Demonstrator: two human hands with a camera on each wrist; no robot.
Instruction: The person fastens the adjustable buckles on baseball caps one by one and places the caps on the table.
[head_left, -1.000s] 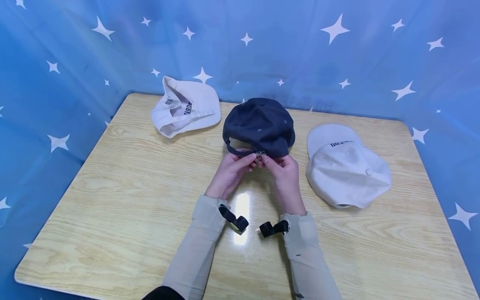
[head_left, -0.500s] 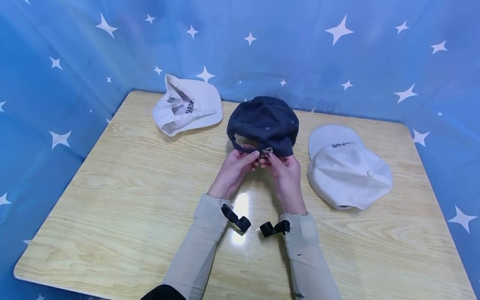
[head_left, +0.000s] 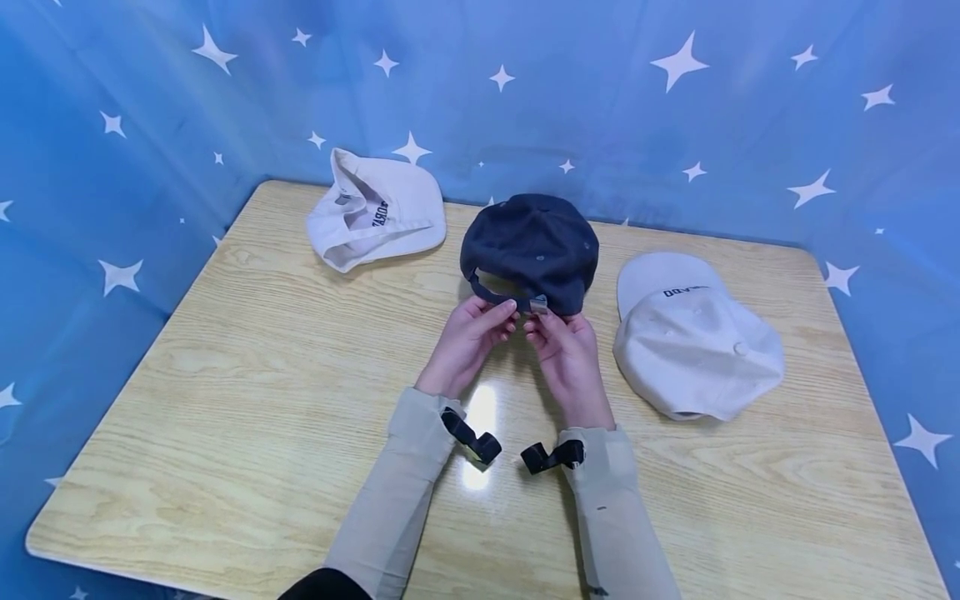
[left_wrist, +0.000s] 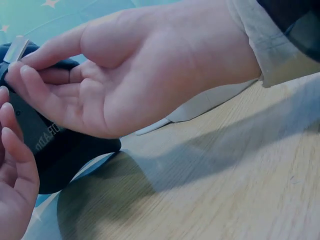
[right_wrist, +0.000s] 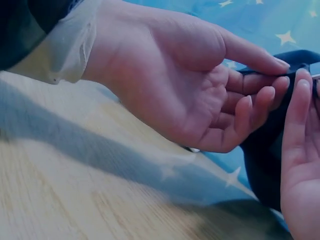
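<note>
A navy baseball cap (head_left: 528, 237) is held up over the middle of the table, its back opening facing me. My left hand (head_left: 463, 343) pinches the thin back strap (head_left: 487, 292) between thumb and fingers. Just to its right, my right hand (head_left: 570, 360) pinches the strap beside a shiny metal buckle (head_left: 538, 305). In the left wrist view the buckle (left_wrist: 18, 49) rises above the right thumb tip, and pale lettering shows inside the cap. The right wrist view shows the left hand (right_wrist: 175, 75) with thumb and forefinger on the dark strap.
A white cap (head_left: 408, 196) lies at the back left with its inside showing. Another white cap (head_left: 693, 350) rests crown up to the right, close to my right hand. Behind the wooden table (head_left: 225, 400) hangs a blue curtain (head_left: 570, 92) with white stars.
The cap has shifted slightly right. The hands have drawn a little apart along the strap, and the buckle, earlier partly covered by fingers, now shows plainly beside my right thumb.
</note>
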